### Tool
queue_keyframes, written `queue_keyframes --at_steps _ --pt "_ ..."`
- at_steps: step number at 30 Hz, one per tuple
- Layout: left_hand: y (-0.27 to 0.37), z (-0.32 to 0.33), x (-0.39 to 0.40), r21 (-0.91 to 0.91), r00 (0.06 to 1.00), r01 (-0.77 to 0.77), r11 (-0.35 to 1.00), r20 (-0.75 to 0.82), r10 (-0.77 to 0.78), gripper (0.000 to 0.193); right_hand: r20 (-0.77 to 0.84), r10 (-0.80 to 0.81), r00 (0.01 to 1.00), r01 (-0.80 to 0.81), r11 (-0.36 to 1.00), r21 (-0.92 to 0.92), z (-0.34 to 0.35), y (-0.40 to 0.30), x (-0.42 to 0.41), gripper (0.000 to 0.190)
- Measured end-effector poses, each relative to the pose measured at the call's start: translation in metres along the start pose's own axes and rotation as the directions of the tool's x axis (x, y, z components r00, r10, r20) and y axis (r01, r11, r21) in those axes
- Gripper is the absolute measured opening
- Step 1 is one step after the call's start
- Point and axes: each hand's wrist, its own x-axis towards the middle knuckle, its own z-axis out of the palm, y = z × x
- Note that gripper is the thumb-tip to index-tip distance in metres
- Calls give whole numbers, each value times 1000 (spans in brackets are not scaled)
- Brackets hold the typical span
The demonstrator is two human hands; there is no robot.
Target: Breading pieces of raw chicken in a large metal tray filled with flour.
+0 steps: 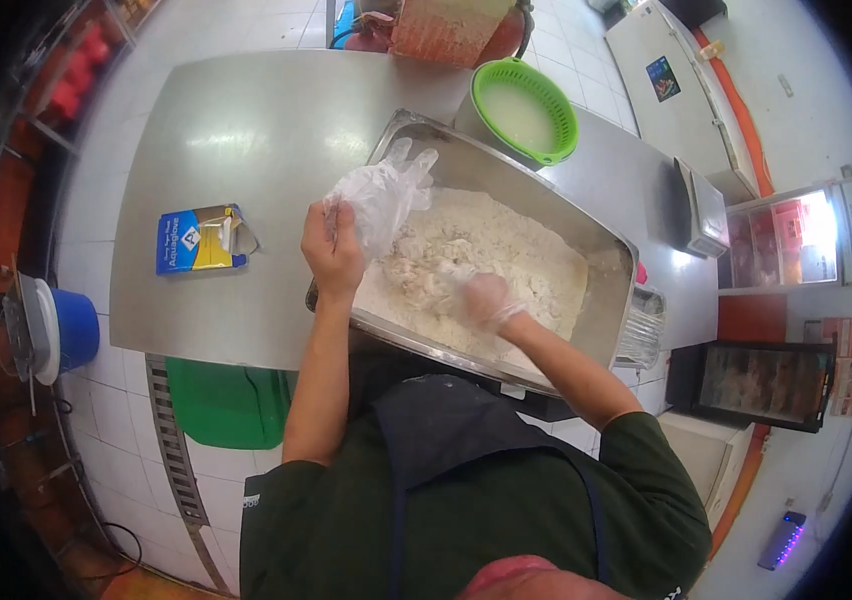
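Observation:
A deep rectangular metal tray [606,300] holds pale flour with lumpy, coated pieces in it. My left hand [334,244], bare, is closed on a bunch of clear plastic gloves [377,199] held over the tray's left side. Down in the flour [538,255] is my right hand [484,300], in a clear plastic glove; its fingers are curled and partly hidden, so whether they grip a piece is unclear. Behind the tray stands a green plastic strainer basket [565,135], set in a round container with cloudy liquid. A torn-open Aquaglove box [201,240] lies on the steel table at the left.
The tray rests on the stainless steel table [246,135]. A wrapped metal container [643,330] is beyond its right end, with a scale-like device [700,206] farther off. Below the table's front edge, a green bin [227,405] stands at the left.

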Motion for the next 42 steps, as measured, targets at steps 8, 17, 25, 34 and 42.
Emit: queue_keyframes --at_steps 8,17,25,34,42 --pt "1 0 3 49 999 -33 998 23 32 13 -389 37 921 308 541 782 -38 68 -63 38" --pt "-3 1 3 -3 1000 5 1000 30 -5 15 -485 -94 869 437 606 665 -118 67 -133 20" --pt "2 2 2 3 999 1 1000 35 -1 14 -491 45 870 471 224 853 -120 84 -136 25" --pt "4 2 4 5 999 -11 1000 40 10 12 186 -75 980 -4 919 393 0 142 -99 50" --pt "3 -1 1 87 999 -37 996 18 35 13 424 193 885 -366 851 376 51 26 -42 75"
